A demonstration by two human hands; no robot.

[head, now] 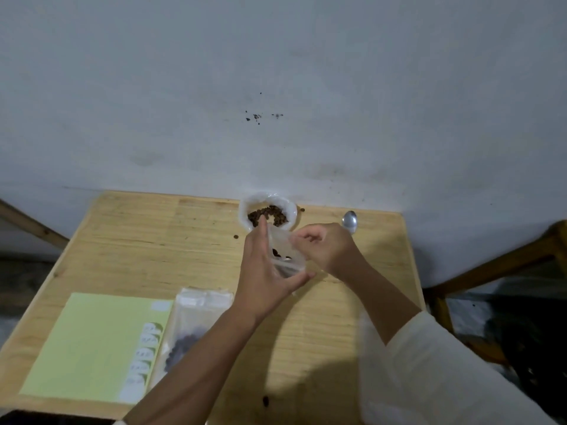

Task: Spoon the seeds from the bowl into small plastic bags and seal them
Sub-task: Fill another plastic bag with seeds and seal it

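Both hands hold a small clear bag (287, 256) above the bench (138, 240): left hand (265, 271) grips its side, right hand (325, 245) pinches its top. Few seeds inside, blurred. Behind, the white bowl (267, 211) holds brown seeds (268, 214).

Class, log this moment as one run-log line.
stage: sealing | left hand: holds small bag | right hand: pinches bag top | spoon: on table | bowl: seeds left
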